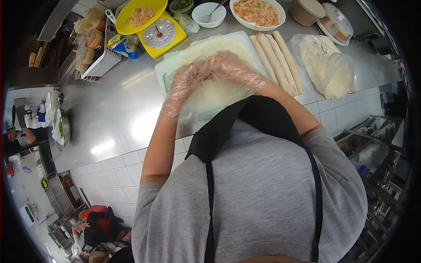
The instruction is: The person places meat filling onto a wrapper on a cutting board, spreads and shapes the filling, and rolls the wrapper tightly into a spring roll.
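My left hand (187,81) and my right hand (230,69), both in clear plastic gloves, meet over a thin pale dough sheet (215,94). Their fingers are curled in together around some orange-pink minced filling (208,71), mostly hidden by the fingers and the shiny gloves. Underneath the sheet lies a white cutting board (161,72) with green showing along its edges. To the right of my right hand, several long pale rolls (276,63) lie side by side, partly over the board's edge.
Beyond the board stand a yellow scale (161,35) with filling in its yellow pan (153,11), a white bowl with a spoon (209,16) and a bowl of minced filling (256,13). Plastic-wrapped dough (324,65) lies right. A basket (103,61) stands left on the steel counter (118,105).
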A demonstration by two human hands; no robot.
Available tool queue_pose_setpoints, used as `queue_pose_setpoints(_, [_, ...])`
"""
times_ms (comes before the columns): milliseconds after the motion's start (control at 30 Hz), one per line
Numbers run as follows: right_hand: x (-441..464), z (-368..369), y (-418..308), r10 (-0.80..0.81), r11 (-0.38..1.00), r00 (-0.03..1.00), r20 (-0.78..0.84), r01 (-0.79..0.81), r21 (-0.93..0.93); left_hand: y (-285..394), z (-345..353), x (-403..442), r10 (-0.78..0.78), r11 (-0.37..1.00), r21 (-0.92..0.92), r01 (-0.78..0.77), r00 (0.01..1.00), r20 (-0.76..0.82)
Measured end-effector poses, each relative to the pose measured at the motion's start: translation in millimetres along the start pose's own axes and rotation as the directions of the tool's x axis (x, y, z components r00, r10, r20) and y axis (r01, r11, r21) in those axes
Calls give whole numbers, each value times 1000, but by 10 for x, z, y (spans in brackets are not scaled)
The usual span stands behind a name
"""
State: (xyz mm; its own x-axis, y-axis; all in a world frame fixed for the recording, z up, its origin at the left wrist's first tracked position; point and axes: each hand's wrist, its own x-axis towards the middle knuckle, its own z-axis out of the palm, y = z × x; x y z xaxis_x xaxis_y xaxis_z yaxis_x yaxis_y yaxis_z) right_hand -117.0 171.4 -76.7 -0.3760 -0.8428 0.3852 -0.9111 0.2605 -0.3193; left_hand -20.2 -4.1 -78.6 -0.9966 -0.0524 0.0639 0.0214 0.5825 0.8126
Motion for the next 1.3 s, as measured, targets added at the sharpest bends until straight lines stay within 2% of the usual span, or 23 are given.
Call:
queue_pose_setpoints(67, [14, 15, -10, -21, 1000, 1000, 22, 22, -8, 29, -76, -11, -18, 1000, 14, 17, 1000, 26])
queue_pose_setpoints(133, [34, -10, -16, -25, 999, 993, 116, 21, 36, 36, -87, -28, -30, 999, 26, 29, 998, 52])
queue_pose_setpoints(167, [30, -64, -13, -24, 999, 993, 114, 20, 34, 7, -66, -50, -92, 985, -144, 91, 996, -2])
queue_pose_setpoints(200, [13, -140, 9, -9, 954, 1000, 24, 1, 301, -15, -51, -50, -159, 939, -314, 139, 986, -41])
queue_pose_setpoints(233, [0, -193, 7, 29, 836, 998, -56, 7, 549, -47, -77, -61, -159, 939, -314, 139, 987, -38])
queue_pose_setpoints(300, [-27, -161, 54, 82, 860, 989, -122, -9, 511, -137, -184, -97, -61, 941, -338, 6, 986, -152])
queue_pose_setpoints(367, [-22, -118, 65, 131, 880, 974, -187, -27, 474, -160, -244, -125, -109, 914, -401, 64, 990, -91])
queue_pose_setpoints(433, [46, -70, 60, 76, 895, 997, 24, -78, 439, -72, -292, -127, -149, 881, -459, 117, 988, -36])
queue_pose_setpoints(467, [87, -45, 24, 71, 896, 997, 24, -75, 438, 78, -331, -129, -210, 943, -264, 202, 978, 0])
queue_pose_setpoints(500, [120, -15, -24, 72, 913, 992, 102, -106, 394, 156, -353, -129, -275, 960, -55, 276, 961, 23])
queue_pose_setpoints(533, [130, 7, -47, 77, 928, 981, 179, -136, 346, 117, -355, -123, -275, 959, -56, 276, 961, 22])
queue_pose_setpoints(633, [136, -33, -33, 40, 910, 987, 155, -100, 402, -75, -318, -125, -312, 946, -88, 311, 950, 6])
queue_pose_setpoints(700, [116, -135, -64, 70, 909, 992, 106, -107, 403, -156, -286, -140, -9, 974, -225, -20, 992, -126])
queue_pose_setpoints(733, [115, -183, -91, 96, 907, 993, 62, -113, 405, -150, -263, -129, -9, 974, -226, -19, 992, -126])
queue_pose_setpoints(800, [105, -133, -90, 76, 932, 993, 86, -102, 347, -133, -183, -101, -54, 897, -440, 37, 998, -26])
queue_pose_setpoints(933, [104, 33, -120, 98, 968, 986, 139, -127, 218, -190, -54, -57, 19, 901, -434, 15, 997, 74])
queue_pose_setpoints(1000, [82, 80, -80, 90, 962, 985, 144, -123, 244, -56, -124, -44, -164, 973, -142, 180, 979, 118])
queue_pose_setpoints(1033, [72, 85, -67, 82, 956, 985, 149, -120, 269, -92, -132, -49, -164, 973, -141, 180, 979, 117])
queue_pose_setpoints(1100, [-3, 79, -58, 73, 959, 990, 122, -104, 265, -225, -181, -67, 58, 998, -41, -56, 997, 46])
queue_pose_setpoints(1133, [-16, 68, -58, 66, 962, 993, 97, -89, 257, -269, -231, -71, 58, 998, -40, -56, 997, 46])
queue_pose_setpoints(1200, [-8, 79, -67, 112, 958, 981, 156, -148, 245, -354, -297, -100, -114, 933, -324, 154, 984, 139])
queue_pose_setpoints(1233, [-7, 86, -82, 155, 952, 965, 213, -204, 230, -317, -300, -110, -118, 932, -326, 158, 983, 138])
queue_pose_setpoints(1300, [28, 77, -40, 124, 949, 961, 245, -187, 253, -239, -342, -108, -177, 977, -94, 191, 974, 138])
